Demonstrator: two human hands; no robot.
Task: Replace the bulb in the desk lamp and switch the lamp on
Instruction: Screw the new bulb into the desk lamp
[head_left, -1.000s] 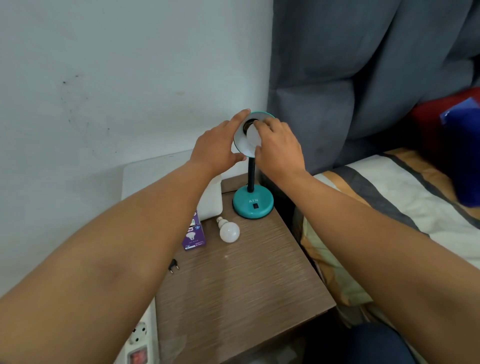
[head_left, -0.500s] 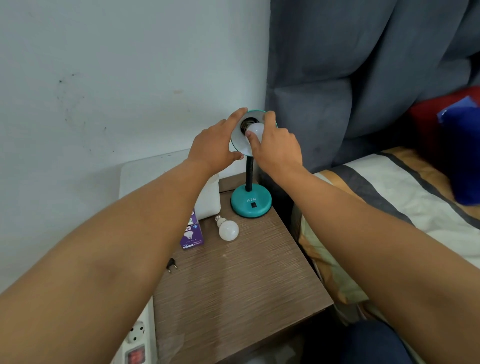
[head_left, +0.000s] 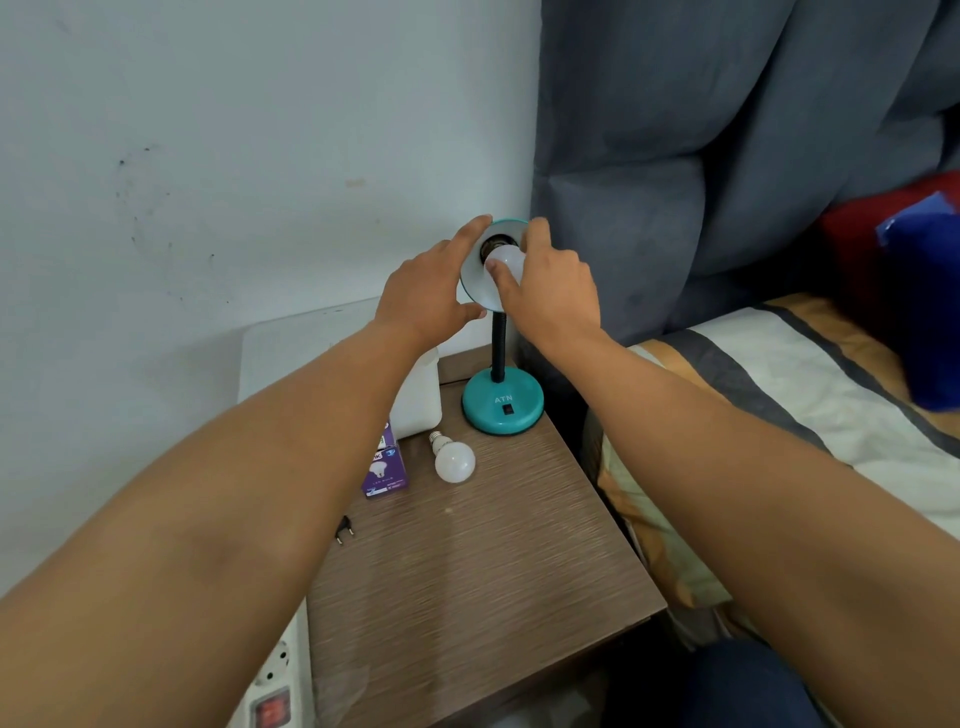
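Note:
A teal desk lamp stands at the back of a brown bedside table, its round base (head_left: 503, 401) carrying a black switch. My left hand (head_left: 426, 291) grips the rim of the lamp shade (head_left: 477, 288) from the left. My right hand (head_left: 550, 291) holds a white bulb (head_left: 506, 259) by thumb and fingers at the dark socket inside the shade. A second white bulb (head_left: 454, 460) lies on the table in front of the base, beside a purple bulb box (head_left: 385, 470).
A white container (head_left: 418, 400) stands left of the lamp base. A black plug (head_left: 344, 530) lies at the table's left edge, and a white power strip (head_left: 275, 686) with a red switch sits below. A bed (head_left: 810, 415) and grey curtain (head_left: 727, 156) are to the right.
My right hand has turned on the bulb, the fingers shifting around it. My left hand stays on the shade. The view has drifted slightly.

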